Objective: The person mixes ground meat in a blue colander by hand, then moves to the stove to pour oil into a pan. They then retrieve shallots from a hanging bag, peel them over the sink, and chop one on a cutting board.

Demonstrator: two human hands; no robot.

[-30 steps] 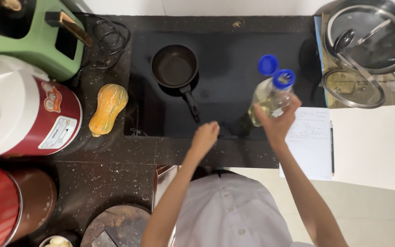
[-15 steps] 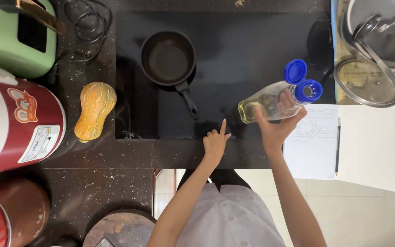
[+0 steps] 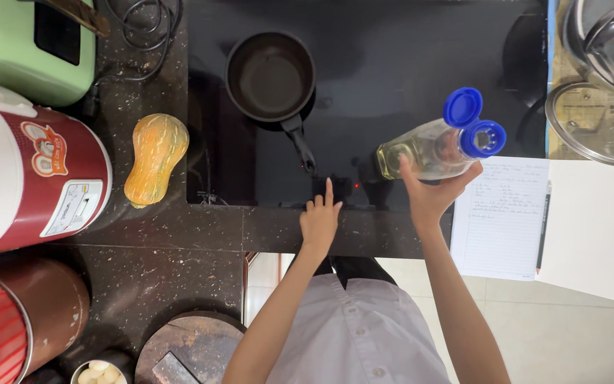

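Observation:
My right hand (image 3: 432, 193) grips a clear plastic oil bottle (image 3: 428, 149) with a blue flip cap, tilted on its side above the right part of the black cooktop (image 3: 392, 64). Yellowish oil sits in the bottle's lower end. My left hand (image 3: 319, 217) has its index finger stretched out onto the cooktop's front control strip, beside a small red light. A small black frying pan (image 3: 270, 75) rests empty on the cooktop, its handle pointing towards my left hand.
A butternut squash (image 3: 154, 158) lies on the dark stone counter left of the cooktop. Further left stand a red-and-white rice cooker (image 3: 30, 178) and a green appliance (image 3: 30, 43). A notebook with a pen (image 3: 502, 213) and a glass lid (image 3: 595, 124) sit at the right.
The bottle has tipped from nearly upright to lying on its side. My left hand has reached forward and set its index finger on the control strip, where a red light shows.

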